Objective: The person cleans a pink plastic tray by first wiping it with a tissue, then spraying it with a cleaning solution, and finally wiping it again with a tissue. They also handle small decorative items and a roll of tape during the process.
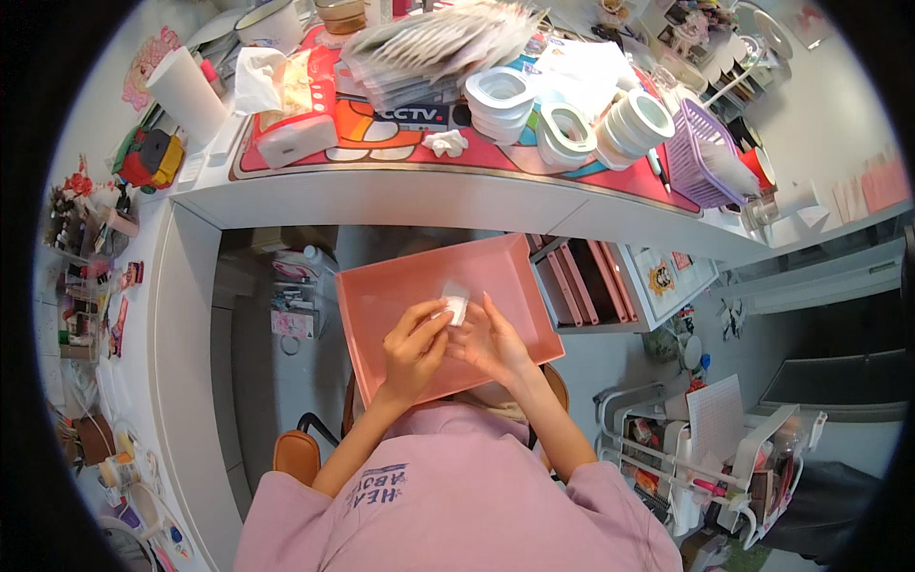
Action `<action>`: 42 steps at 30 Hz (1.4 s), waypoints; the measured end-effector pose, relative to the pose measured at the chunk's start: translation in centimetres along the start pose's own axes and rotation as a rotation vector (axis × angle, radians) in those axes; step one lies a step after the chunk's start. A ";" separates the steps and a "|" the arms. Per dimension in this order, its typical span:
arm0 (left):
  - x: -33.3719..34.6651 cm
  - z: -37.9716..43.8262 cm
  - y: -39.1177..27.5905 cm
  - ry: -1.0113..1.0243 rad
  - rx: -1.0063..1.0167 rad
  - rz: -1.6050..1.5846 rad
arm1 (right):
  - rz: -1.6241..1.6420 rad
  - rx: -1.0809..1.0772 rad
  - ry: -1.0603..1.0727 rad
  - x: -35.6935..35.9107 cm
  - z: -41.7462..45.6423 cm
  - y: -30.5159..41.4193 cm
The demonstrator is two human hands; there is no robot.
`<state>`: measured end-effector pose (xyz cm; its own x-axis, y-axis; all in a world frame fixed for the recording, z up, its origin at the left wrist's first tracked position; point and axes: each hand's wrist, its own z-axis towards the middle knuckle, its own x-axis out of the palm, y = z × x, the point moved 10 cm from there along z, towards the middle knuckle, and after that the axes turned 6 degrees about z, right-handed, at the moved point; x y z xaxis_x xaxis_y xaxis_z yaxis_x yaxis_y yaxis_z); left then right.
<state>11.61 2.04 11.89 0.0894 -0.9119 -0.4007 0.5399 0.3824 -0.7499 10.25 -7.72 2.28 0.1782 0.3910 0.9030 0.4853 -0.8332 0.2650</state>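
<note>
Between the fingertips of my left hand [413, 349] is a small folded white wipe or tissue [455, 309]; its exact kind is hard to tell. My right hand [497, 344] is right beside it, thumb spread from the fingers, palm turned toward the wipe and nothing seen in its grasp. Both hands are over a shallow pink plastic tray [400, 275] that rests at my lap. The tray's inner floor shows around my hands.
Ahead runs a white desk [400, 196] with stacked white ring-shaped parts [500, 107], a bundle of clear packets [436, 53], a tissue pack [297, 129], a crumpled tissue [446, 144] and a purple basket [704, 157]. An open pink drawer unit [586, 279] adjoins the tray's right. A white cart [715, 457] stands right.
</note>
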 end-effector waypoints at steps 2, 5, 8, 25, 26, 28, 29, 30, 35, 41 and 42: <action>1.3 0.1 0.3 0.046 -0.017 -0.011 | 0.101 0.100 -0.016 -0.1 -0.6 -0.9; 3.5 -0.3 0.8 0.200 -0.045 -0.029 | -0.152 -0.090 -0.187 -4.8 -0.8 1.3; 5.7 -1.7 1.6 0.401 -0.065 -0.125 | -0.440 -0.168 -0.308 -7.3 -0.9 3.2; 11.6 0.3 1.8 0.674 -0.097 -0.321 | -0.591 -0.250 -0.290 -8.1 -3.3 5.1; 12.6 0.0 2.4 0.702 -0.087 -0.332 | -0.649 -0.265 -0.291 -8.3 -3.4 5.4; 14.0 -0.5 4.1 0.727 -0.098 -0.375 | -0.605 -0.244 -0.319 -8.8 -3.5 5.7; 14.5 -0.8 5.3 0.726 -0.117 -0.413 | -0.583 -0.234 -0.333 -9.1 -3.7 5.9; 14.8 -0.6 5.6 0.727 -0.139 -0.452 | -0.573 -0.260 -0.371 -9.8 -4.3 6.5; 15.7 1.7 9.5 0.463 -0.200 -0.160 | -1.349 -0.659 -0.838 -8.1 -9.6 13.9; 23.8 -1.0 12.7 0.612 0.317 0.453 | -1.566 -0.745 -0.906 -10.1 -9.3 14.3; 24.2 -1.9 12.6 0.629 0.359 0.471 | -1.562 -0.772 -0.895 -10.0 -9.3 14.0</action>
<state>18.98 -14.94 -8.22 -0.0525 -0.3774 -0.9245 0.8042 0.5329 -0.2632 7.32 -26.92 0.13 0.4657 0.6787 -0.5679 0.2495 0.5150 0.8201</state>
